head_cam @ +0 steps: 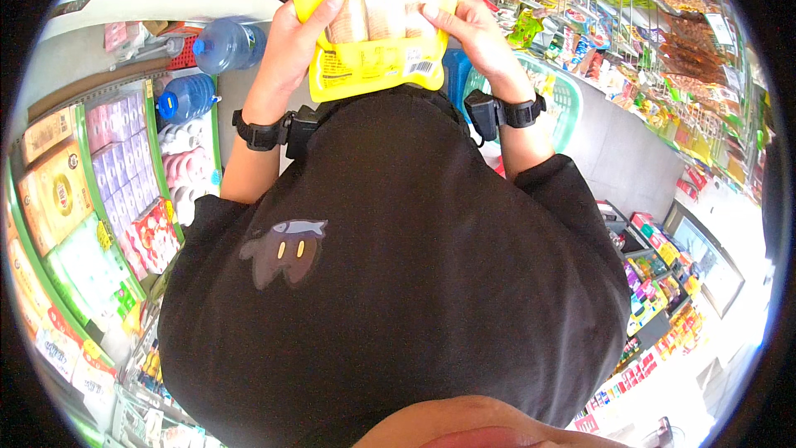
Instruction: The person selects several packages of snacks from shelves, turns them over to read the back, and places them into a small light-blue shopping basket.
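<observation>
A yellow plastic snack pouch (373, 62) with a blue stripe, a barcode and windows showing rolled pieces is held up in front of my body at the top of the head view. My left hand (305, 31) grips its left side, thumb on the front. On the right side my right hand (466, 25) holds it the same way. The fingers behind the pouch are hidden, and its top runs out of the picture. Each wrist wears a black strap with a small black box.
Hanging snack packets (584, 31) fill racks at the right. Behind my right wrist is a green plastic basket (569, 99). Large blue water bottles (224, 46) and shelves of packaged tissue (121, 155) stand at the left. A dark display shelf (653, 286) is at lower right.
</observation>
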Demonstrator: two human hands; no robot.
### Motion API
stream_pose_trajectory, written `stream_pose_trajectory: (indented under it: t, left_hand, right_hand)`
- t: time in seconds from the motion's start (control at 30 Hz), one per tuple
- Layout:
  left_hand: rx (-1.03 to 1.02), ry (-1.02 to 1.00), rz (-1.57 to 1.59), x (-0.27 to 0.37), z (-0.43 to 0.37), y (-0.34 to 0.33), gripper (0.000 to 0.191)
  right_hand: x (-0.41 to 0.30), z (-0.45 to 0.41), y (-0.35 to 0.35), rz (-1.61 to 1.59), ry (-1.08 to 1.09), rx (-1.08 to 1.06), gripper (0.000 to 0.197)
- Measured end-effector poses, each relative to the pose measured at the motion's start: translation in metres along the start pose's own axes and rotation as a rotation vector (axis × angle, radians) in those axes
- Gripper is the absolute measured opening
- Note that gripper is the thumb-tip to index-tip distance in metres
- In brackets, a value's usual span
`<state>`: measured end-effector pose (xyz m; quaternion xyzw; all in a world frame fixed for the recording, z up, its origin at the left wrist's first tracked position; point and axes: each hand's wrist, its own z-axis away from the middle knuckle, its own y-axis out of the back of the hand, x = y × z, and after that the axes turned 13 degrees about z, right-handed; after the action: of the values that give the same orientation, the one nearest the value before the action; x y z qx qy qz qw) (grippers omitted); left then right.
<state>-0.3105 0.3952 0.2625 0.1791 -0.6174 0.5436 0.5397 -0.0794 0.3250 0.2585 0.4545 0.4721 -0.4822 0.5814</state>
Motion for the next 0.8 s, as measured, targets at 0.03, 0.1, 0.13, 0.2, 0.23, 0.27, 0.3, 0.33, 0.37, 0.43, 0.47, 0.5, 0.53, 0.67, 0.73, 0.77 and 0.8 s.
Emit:
stream_pose_trajectory:
  t: [0.03,0.1,0.13,0.2,0.23,0.27,0.3,0.33,0.37,0.43,0.47,0.5,0.53,0.67,0.73,0.77,0.8]
  left_hand:
    - [0.006,0.004,0.000,-0.001,0.002,0.002,0.029]
    - [-0.106,0.055,0.038,-0.002,0.004,0.005,0.029]
    - [-0.107,0.057,0.038,-0.002,0.005,0.004,0.029]
    - [-0.162,-0.030,-0.008,-0.002,0.007,0.001,0.027]
    - [-0.161,-0.027,-0.007,-0.003,0.006,0.003,0.027]
    - [-0.163,-0.045,-0.048,-0.003,0.004,0.007,0.027]
    - [-0.163,-0.061,-0.086,-0.003,0.005,0.007,0.027]
    - [-0.161,-0.055,-0.083,-0.003,0.005,0.005,0.027]
    - [-0.140,-0.039,-0.030,0.000,0.003,0.003,0.026]
    - [-0.110,-0.015,0.020,0.001,0.003,0.002,0.025]
    - [-0.079,-0.008,0.023,0.000,0.002,0.004,0.028]
    - [-0.057,0.001,0.027,-0.001,0.001,0.005,0.031]
    - [-0.039,0.001,-0.014,0.001,0.001,0.003,0.030]
    - [0.025,0.077,0.024,-0.003,-0.001,0.012,0.030]
    - [0.044,0.101,-0.010,0.003,-0.002,0.006,0.031]
    - [0.046,0.108,-0.012,0.007,-0.002,0.001,0.031]
    - [0.027,0.137,0.102,0.019,0.000,-0.017,0.034]
  right_hand:
    - [-0.002,-0.002,0.001,0.009,0.022,0.019,0.031]
    - [0.000,-0.003,0.000,0.012,0.057,0.048,0.030]
    - [0.002,-0.005,0.002,-0.002,0.055,0.081,0.030]
    - [0.000,-0.005,0.002,-0.061,0.032,0.103,0.030]
    - [0.001,-0.005,0.001,-0.063,0.029,0.104,0.030]
    - [0.001,-0.005,0.001,-0.073,0.038,0.113,0.031]
    - [0.003,-0.005,0.001,-0.083,0.043,0.121,0.031]
    - [0.004,-0.004,0.001,-0.084,0.036,0.121,0.031]
    - [0.003,-0.004,0.001,-0.141,0.028,0.079,0.033]
    - [-0.012,-0.004,-0.003,-0.206,0.013,0.032,0.037]
    - [-0.028,-0.002,-0.009,-0.265,-0.035,0.005,0.038]
    - [-0.038,0.000,-0.012,-0.322,-0.082,-0.013,0.040]
    - [-0.033,0.000,-0.010,-0.311,-0.108,-0.055,0.048]
    - [-0.024,0.002,-0.012,-0.343,-0.110,-0.037,0.048]
    - [-0.025,0.001,-0.011,-0.366,-0.088,-0.044,0.049]
    - [-0.027,0.001,-0.011,-0.371,-0.093,-0.043,0.049]
    - [-0.028,0.002,-0.010,-0.348,-0.109,-0.050,0.049]
